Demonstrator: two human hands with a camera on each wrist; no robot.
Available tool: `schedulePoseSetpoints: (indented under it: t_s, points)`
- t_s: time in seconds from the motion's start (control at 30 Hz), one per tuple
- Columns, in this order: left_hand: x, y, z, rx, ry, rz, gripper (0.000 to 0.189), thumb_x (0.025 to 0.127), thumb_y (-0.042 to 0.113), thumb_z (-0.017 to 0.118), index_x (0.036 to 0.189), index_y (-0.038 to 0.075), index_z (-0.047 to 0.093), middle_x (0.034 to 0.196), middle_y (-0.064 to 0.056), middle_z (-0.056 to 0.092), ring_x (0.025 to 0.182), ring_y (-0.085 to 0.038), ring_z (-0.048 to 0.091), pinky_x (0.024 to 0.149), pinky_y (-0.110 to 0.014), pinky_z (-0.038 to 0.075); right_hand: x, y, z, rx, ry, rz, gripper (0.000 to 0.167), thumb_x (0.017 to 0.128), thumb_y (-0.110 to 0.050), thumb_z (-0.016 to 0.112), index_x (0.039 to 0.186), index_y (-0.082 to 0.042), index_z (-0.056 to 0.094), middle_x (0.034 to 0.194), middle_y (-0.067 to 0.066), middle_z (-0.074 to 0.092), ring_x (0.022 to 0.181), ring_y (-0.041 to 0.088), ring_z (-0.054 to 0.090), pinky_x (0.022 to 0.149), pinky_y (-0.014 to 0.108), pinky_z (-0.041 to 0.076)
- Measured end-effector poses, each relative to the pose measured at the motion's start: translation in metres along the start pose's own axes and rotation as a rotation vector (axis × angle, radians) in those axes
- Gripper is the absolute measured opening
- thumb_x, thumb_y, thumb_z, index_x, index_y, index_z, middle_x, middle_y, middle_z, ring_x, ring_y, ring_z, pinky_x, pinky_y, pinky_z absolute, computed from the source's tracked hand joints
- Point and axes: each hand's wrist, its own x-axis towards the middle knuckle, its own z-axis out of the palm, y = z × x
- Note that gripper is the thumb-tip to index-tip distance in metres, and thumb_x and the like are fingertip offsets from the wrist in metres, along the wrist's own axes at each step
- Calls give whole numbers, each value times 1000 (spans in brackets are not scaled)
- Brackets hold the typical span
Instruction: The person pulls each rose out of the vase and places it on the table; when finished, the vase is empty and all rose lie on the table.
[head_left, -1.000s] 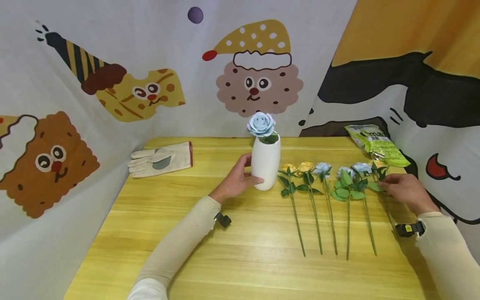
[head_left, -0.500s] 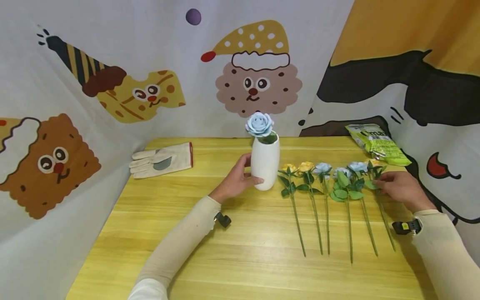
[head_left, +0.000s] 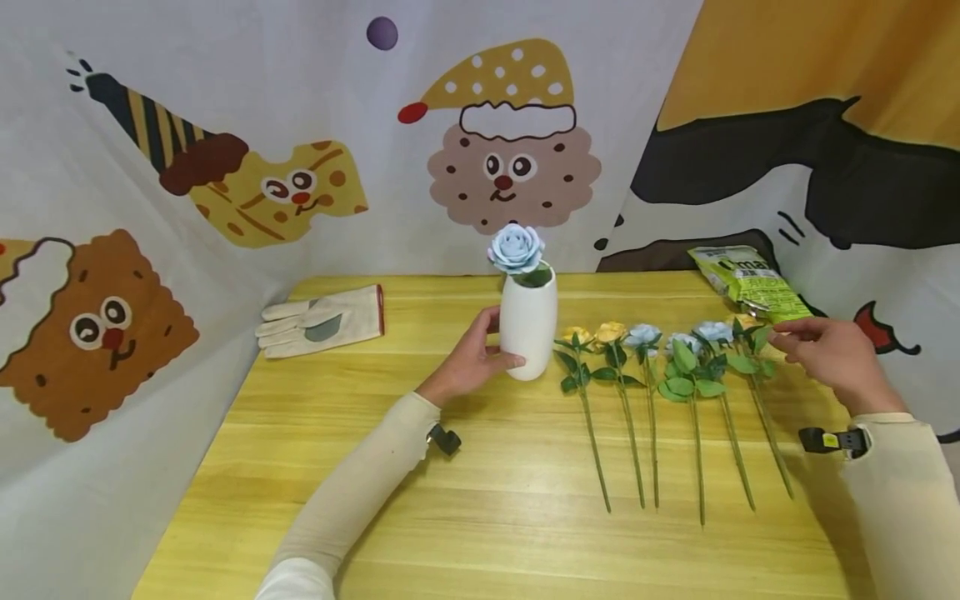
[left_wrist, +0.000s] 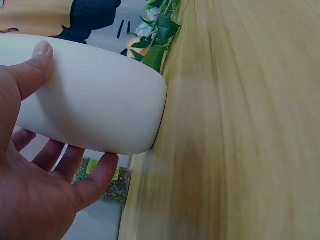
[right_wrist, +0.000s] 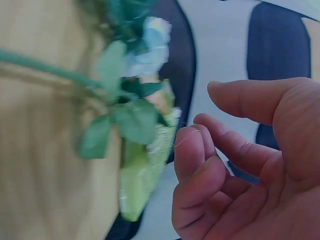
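Note:
My left hand (head_left: 472, 357) grips a white vase (head_left: 528, 325), thumb on the near side and fingers behind. In the left wrist view the vase's base (left_wrist: 145, 105) is right at the tabletop. A single light-blue artificial rose (head_left: 516, 248) stands in its mouth. To the vase's right, several artificial roses lie side by side, yellow ones (head_left: 611, 332) and blue ones (head_left: 643, 336), stems toward me. By the rightmost yellow rose (head_left: 744, 322) hovers my right hand (head_left: 832, 358). In the right wrist view its fingers (right_wrist: 200, 185) are loosely bent, holding nothing, apart from the leaves (right_wrist: 135, 120).
A green snack bag (head_left: 753, 283) lies at the back right, behind the roses. At the back left lies a cream work glove (head_left: 322, 321) with a red cuff edge. Cartoon-printed cloth (head_left: 420, 208) hangs along the table's back and sides.
My right hand has shifted the rightmost yellow rose slightly left, let go of it, and drawn back right. The blue roses beside it also moved a little left. The left hand stays on the vase.

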Motion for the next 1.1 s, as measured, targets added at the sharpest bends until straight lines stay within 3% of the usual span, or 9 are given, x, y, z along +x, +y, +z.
schedulePoseSetpoints:
  t_s: [0.1,0.3,0.5,0.6,0.9,1.1]
  points:
    - [0,0,0,1,1,-3,84,93,20,84,160,16,32,153,-8,47,142,-28,49,115,-48,53,-2,-12,-7,5,12,6,66,105,-55,56,137,3,62,119,32,67,81,17,63,58,34,51]
    - [-2,-1,-1,4,4,-5,83,93,21,84,159,17,33,152,-6,48,142,-27,49,115,-48,53,-5,-43,-8,15,27,-31,68,103,-61,55,138,-2,63,122,25,68,88,19,62,61,32,50]
    - [-3,0,0,7,12,1,83,93,21,84,159,17,34,151,-6,49,140,-26,50,113,-45,55,-8,-80,3,132,66,-146,57,102,-55,63,134,-7,67,91,-21,68,77,0,62,61,26,54]
    - [-3,0,0,8,10,4,83,93,21,84,159,17,34,152,-6,48,140,-26,50,113,-44,55,-11,-98,8,189,84,-199,52,103,-51,65,133,-9,67,87,-32,64,77,-1,64,61,24,55]
    - [-3,1,0,-2,6,2,85,92,20,85,159,17,33,154,-7,47,142,-28,49,114,-45,54,-21,-150,23,330,149,-332,39,102,-42,70,128,-12,72,95,-17,73,82,1,68,63,19,56]
    - [-2,1,1,-3,4,-1,84,93,21,84,159,17,33,153,-8,47,142,-29,49,114,-45,54,-32,-189,35,380,151,-416,31,102,-37,72,124,-15,75,102,-18,73,87,3,68,67,17,56]
